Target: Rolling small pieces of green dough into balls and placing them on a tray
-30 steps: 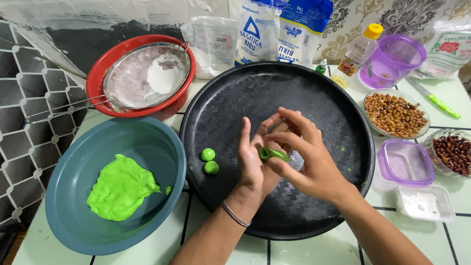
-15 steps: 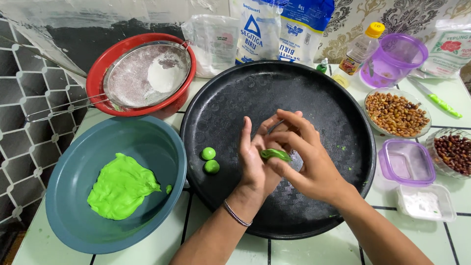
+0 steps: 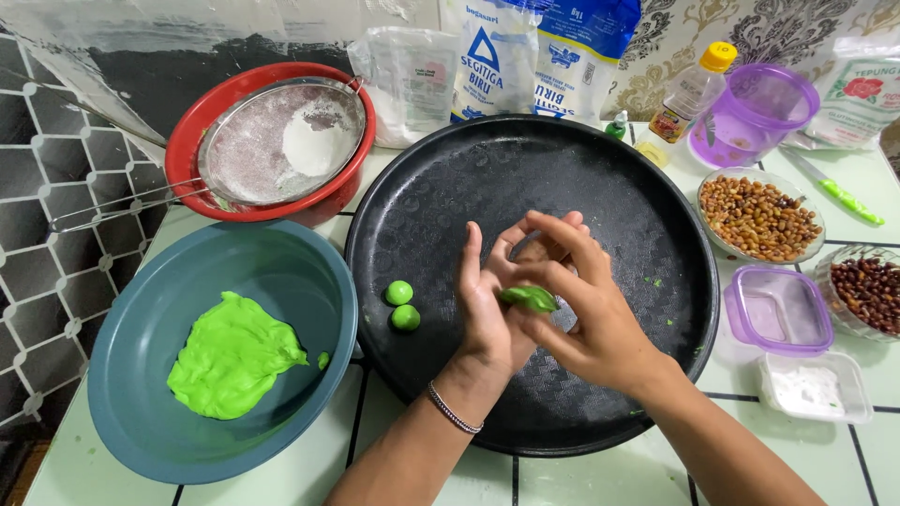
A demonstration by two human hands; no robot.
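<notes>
Two hands meet above a round black tray (image 3: 450, 187), pressing a small piece of green dough (image 3: 530, 298) between them. Compared with half a second ago, almost nothing has shifted: the dough piece sits in the same spot against the left palm, looking slightly flatter and more leaf-shaped, and the hands hold the same pose. The left hand (image 3: 492, 305) stands on edge with its palm turned toward the right, fingers straight and loosely together, backing the dough. The right hand (image 3: 591, 319) curls over it, thumb and fingertips pinched on the dough, the other fingers arched above. The dough piece is glossy, bright green, flattened and pointed at one end, held in the air over the tray's middle. A thin bracelet (image 3: 455, 409) circles the left wrist.

Two finished green balls (image 3: 402, 305) lie touching each other on the tray, just left of the left hand. A teal bowl (image 3: 141, 403) at the left holds a flattened mass of the same green dough (image 3: 234, 354). Behind it a red bowl (image 3: 197, 131) carries a metal sieve (image 3: 281, 141) dusted with white flour. At the right stand a dish of peanuts (image 3: 759, 215), a dish of dark red beans (image 3: 867, 289), a purple-rimmed box (image 3: 776, 309), a tub of white powder (image 3: 811, 386) and a purple cup (image 3: 750, 112).
</notes>
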